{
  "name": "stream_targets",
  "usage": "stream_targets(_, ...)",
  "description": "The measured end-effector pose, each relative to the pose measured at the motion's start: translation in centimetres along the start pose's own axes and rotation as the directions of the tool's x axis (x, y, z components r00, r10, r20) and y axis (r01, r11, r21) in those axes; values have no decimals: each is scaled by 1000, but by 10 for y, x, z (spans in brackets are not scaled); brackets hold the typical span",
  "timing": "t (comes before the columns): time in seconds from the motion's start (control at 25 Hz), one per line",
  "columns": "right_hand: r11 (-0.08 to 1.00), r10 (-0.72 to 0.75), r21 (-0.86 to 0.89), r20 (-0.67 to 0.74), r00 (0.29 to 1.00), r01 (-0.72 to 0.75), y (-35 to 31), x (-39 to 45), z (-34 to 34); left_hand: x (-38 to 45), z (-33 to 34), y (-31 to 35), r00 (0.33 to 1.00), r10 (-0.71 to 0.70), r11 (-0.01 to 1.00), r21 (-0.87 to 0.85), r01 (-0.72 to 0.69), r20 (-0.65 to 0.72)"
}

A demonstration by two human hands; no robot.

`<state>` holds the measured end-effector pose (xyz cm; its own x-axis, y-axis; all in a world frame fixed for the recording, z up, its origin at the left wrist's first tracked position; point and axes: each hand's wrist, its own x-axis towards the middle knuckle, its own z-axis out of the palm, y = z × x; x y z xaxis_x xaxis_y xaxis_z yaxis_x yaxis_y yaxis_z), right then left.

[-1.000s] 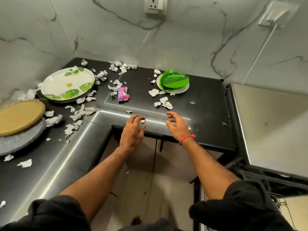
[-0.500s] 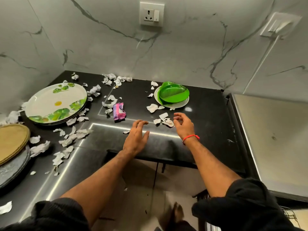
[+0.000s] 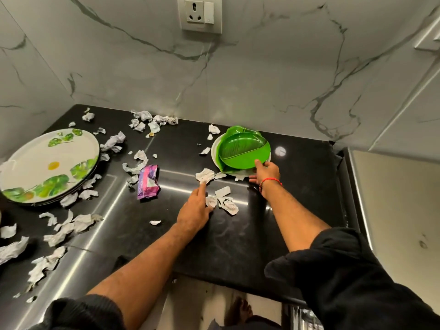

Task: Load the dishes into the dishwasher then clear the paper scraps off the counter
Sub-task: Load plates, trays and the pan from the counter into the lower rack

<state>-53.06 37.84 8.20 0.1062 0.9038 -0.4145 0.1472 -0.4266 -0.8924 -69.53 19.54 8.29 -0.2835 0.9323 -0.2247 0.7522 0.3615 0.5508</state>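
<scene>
A green leaf-shaped plate lies on a white plate at the back of the black counter. My right hand grips the near rim of this stack, thumb on the green plate's edge. My left hand lies flat on the counter with fingers stretched, its fingertip touching a crumpled paper scrap. More paper scraps lie just right of that hand. A large white plate with green leaf prints sits at the left on a stack.
A purple wrapper lies left of my left hand. Several paper scraps are strewn over the counter's left side and back corner. A steel appliance top adjoins the counter on the right. A wall socket is above.
Both hands reached forward from the counter's front edge. My right hand passed the scraps and took hold of the green plate stack; my left hand slid up to a scrap. The view moved closer.
</scene>
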Motion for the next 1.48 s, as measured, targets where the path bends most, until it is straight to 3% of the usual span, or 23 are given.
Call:
stream_targets(0.12, 996, 23, 87, -12, 1000, -22, 5, 6, 8, -4, 9, 3, 999, -9, 992, 126, 3, 53)
stream_targets(0.28, 999, -24, 41, -120, 993, 29, 7, -10, -4, 3, -7, 14, 999, -37, 999, 12, 36, 25)
stream_targets(0.44, 993, -107, 36, -157, 982, 114, 18, -50, -26, 5, -31, 16, 993, -43, 995, -81, 52, 110)
stream_targets(0.52, 988, -113, 92, -126, 986, 125, 24, -79, -39, -7, -36, 15, 1000, -9, 978, -209, 12, 14)
stream_targets(0.64, 976, -114, 182, -44, 993, 120, 35, -136, -58, -50, -41, 33, 997, -17, 795, -605, -32, -75)
stream_targets(0.76, 963, -143, 226, -26, 989, 145, 61, -202, -79, -101, -42, 63, 986, 11, 446, -883, 146, 168)
stream_targets(0.8, 960, -156, 229, -37, 987, 161, 73, -224, -88, -119, -42, 71, 980, 36, 411, -896, 166, 198)
stream_targets(1.0, 932, -187, 284, -156, 970, 226, 134, -310, -152, -195, -15, 105, 961, 153, 538, -835, 114, 230)
stream_targets(1.16, 948, -163, 224, -278, 947, 228, 192, -369, -218, -232, 30, 130, 932, 172, 671, -731, 125, 318)
stream_targets(1.28, 955, -154, 201, -295, 943, 219, 240, -420, -265, -252, 83, 149, 841, 211, 794, -589, 150, 499)
stream_targets(1.48, 974, -1, 224, -193, 981, 45, 313, -470, -335, -298, 178, 188, 678, 67, 847, -401, 349, 732)
